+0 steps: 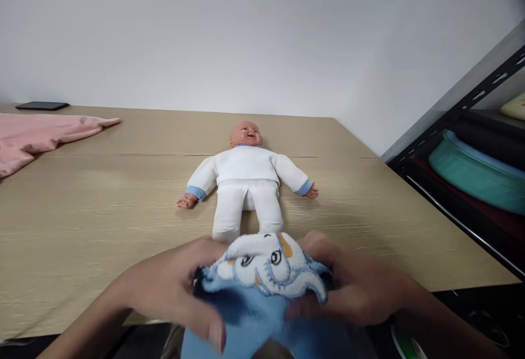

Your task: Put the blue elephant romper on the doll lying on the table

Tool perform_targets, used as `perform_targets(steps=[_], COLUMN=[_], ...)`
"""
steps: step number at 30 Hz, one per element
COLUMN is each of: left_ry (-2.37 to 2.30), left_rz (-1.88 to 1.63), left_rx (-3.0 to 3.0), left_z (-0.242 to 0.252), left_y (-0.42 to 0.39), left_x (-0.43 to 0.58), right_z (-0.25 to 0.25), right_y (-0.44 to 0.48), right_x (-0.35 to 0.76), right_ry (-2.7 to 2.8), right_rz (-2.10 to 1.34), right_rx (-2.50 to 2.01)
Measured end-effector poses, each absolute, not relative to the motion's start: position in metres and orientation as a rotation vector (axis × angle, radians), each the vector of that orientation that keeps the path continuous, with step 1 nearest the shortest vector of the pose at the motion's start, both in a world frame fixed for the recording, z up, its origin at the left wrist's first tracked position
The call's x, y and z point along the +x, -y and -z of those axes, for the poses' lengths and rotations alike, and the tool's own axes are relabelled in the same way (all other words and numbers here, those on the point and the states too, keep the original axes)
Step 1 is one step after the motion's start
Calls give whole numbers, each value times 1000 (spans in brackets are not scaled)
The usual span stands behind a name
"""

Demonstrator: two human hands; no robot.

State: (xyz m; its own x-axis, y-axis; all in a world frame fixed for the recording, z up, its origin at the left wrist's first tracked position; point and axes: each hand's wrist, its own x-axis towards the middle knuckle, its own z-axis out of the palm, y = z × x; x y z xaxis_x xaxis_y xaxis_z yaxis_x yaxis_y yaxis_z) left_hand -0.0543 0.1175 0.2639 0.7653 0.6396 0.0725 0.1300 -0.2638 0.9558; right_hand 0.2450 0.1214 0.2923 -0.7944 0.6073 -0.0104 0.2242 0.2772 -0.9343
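Observation:
Both hands grip a light blue fabric piece (241,315) at the table's near edge. It carries a white embroidered animal face (266,263) with orange patches. Whether it is a garment or another cloth item I cannot tell. My left hand (176,285) is closed around its left side, thumb lying across the front. On the opposite side my right hand (353,280) pinches the fabric, fingers partly hidden behind it. Just beyond lies a baby doll (248,165) on its back, in white clothes with blue cuffs, arms spread. The fabric and hands hide its feet.
Pink cloth (36,135) lies on the wooden table (123,206) at the left, with a flat black object (42,106) behind it. A white wall (184,42) stands behind the table. At the right a black metal shelf (455,102) holds a teal folded item (476,176).

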Motion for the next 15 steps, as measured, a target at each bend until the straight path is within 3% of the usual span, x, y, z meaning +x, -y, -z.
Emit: perform_targets(steps=[5,11,15], left_ry=[-428,-683,-441], left_rz=[-495,-576,-499], left_rx=[1885,1534,1412], left_z=[-267,-234,-231], left_y=[-118,-113,-114], left_x=[-54,-58,-55], right_z=[-290,-292,-287], right_y=[-123,-124,-124], right_x=[244,239,238], right_ry=[2044,1977,1834], right_rz=[-1499,-1931,-2107], right_rx=[-847,-789,-742])
